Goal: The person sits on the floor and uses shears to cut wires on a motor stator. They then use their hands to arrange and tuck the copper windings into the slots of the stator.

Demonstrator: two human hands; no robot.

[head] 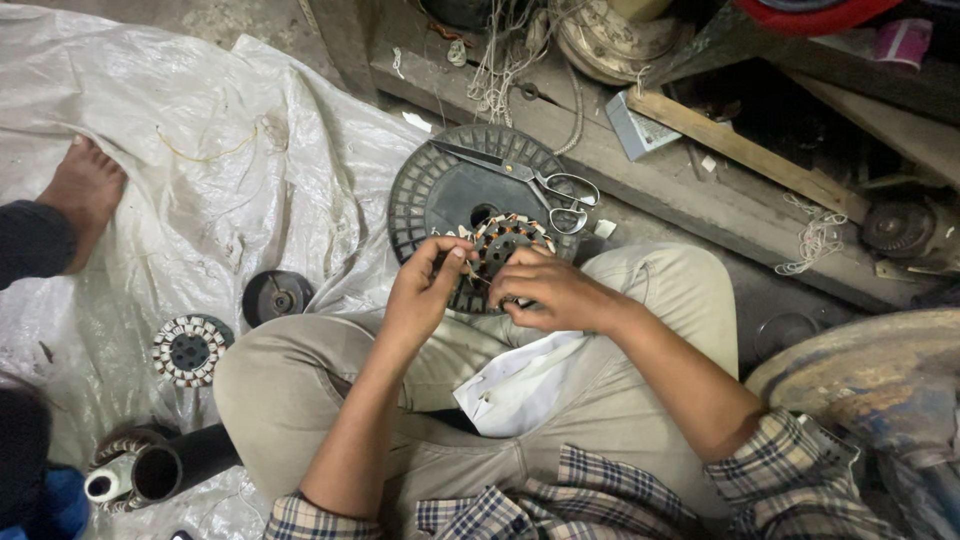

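I sit cross-legged in beige trousers. A round motor stator (503,240) with copper windings and white insulation is held over my knees. My right hand (552,290) grips its lower right side. My left hand (425,285) pinches at its left edge, fingers closed on what looks like a thin wire or winding. Both hands touch the stator. Under them lies a black round ribbed spool plate (425,195), with scissors (545,185) resting on its top right.
A second wound stator (189,349) and a dark round rotor part (275,296) lie on the white plastic sheet (150,130) at left. Another person's bare foot (85,190) rests there. A black cylinder (160,468) lies lower left. Cluttered wooden boards (740,150) and metal parts sit at right.
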